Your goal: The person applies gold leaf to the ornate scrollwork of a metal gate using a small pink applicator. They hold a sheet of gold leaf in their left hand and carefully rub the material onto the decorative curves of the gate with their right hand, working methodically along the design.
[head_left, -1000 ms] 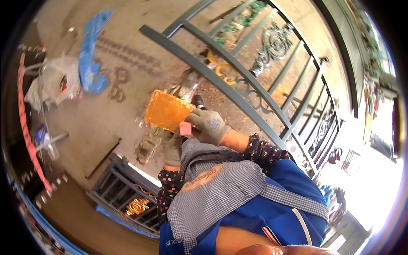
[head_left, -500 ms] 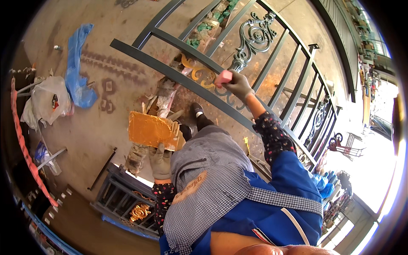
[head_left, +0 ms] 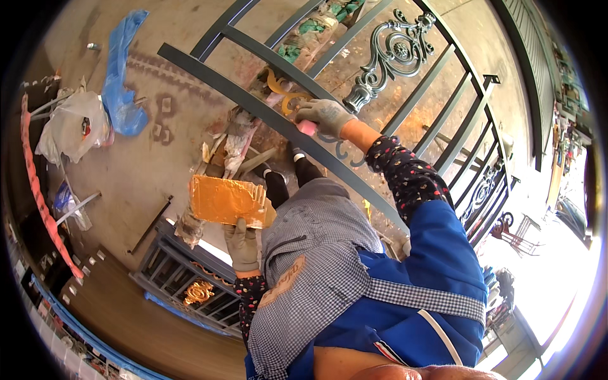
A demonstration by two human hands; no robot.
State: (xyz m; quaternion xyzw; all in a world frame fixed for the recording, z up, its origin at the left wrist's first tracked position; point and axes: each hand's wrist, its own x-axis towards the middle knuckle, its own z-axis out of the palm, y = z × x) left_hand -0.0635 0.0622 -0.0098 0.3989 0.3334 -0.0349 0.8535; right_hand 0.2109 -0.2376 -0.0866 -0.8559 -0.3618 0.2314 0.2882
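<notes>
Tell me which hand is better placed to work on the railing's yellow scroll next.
Probably the right hand: it holds the pink block out at the railing, close to the yellow scroll. The left hand is farther off, occupied with the orange-coated board.

An orange board [head_left: 225,199] partly hides the left hand [head_left: 243,249], the right hand [head_left: 328,118] partly covers a pink block [head_left: 307,127], and the railing [head_left: 231,90] beyond is cropped.
</notes>
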